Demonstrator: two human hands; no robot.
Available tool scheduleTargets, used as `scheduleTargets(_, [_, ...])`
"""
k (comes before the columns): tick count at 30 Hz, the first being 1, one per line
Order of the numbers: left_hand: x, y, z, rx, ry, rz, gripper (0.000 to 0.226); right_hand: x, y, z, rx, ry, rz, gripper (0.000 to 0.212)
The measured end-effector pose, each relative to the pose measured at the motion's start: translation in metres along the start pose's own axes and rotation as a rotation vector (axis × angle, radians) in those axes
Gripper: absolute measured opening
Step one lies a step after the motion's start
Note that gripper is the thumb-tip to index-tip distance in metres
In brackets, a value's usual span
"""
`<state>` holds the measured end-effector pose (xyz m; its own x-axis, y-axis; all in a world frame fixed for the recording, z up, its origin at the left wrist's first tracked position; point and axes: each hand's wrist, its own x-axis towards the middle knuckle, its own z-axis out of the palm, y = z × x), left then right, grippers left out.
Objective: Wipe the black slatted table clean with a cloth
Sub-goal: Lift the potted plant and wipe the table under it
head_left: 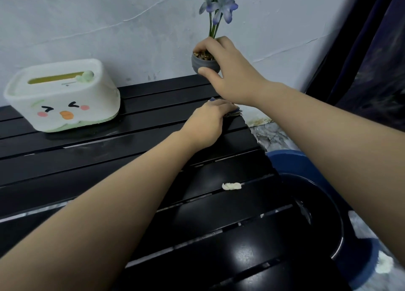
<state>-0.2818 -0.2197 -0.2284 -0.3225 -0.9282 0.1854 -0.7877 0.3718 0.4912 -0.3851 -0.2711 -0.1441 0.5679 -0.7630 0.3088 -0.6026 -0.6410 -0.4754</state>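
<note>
The black slatted table (92,159) fills the lower left of the view. My left hand (208,124) presses a dark cloth (234,113) flat on the table's far right corner; only the cloth's edge shows past my fingers. My right hand (228,71) grips a small grey flower pot (202,64) with blue flowers (219,4), held above the table's back edge, near the wall. A small white crumpled scrap (231,186) lies on a slat near the right edge.
A white tissue box with a duck face (63,98) stands at the back left of the table. A black bin inside a blue rim (306,203) sits just right of the table. White scraps (383,264) lie on the marbled floor. A dark curtain (377,60) hangs at right.
</note>
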Motion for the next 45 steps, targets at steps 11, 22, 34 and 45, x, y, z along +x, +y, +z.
scheduleTargets(11, [-0.02, 0.008, 0.002, 0.004, -0.003, 0.059, 0.056, -0.004, -0.001, 0.0, 0.01, 0.011, 0.015, 0.031])
scheduleTargets(22, [-0.087, 0.051, -0.002, -0.408, -0.085, 0.061, 0.039, -0.01, -0.023, 0.002, 0.028, -0.051, -0.005, 0.029])
scheduleTargets(34, [-0.135, -0.014, -0.039, -0.215, 0.309, -0.278, 0.04, -0.007, -0.022, 0.057, -0.031, -0.16, 0.008, 0.032])
scheduleTargets(45, [-0.193, 0.007, -0.031, -0.219, 0.055, 0.07, 0.047, -0.001, -0.017, 0.089, -0.001, -0.143, 0.102, 0.043])
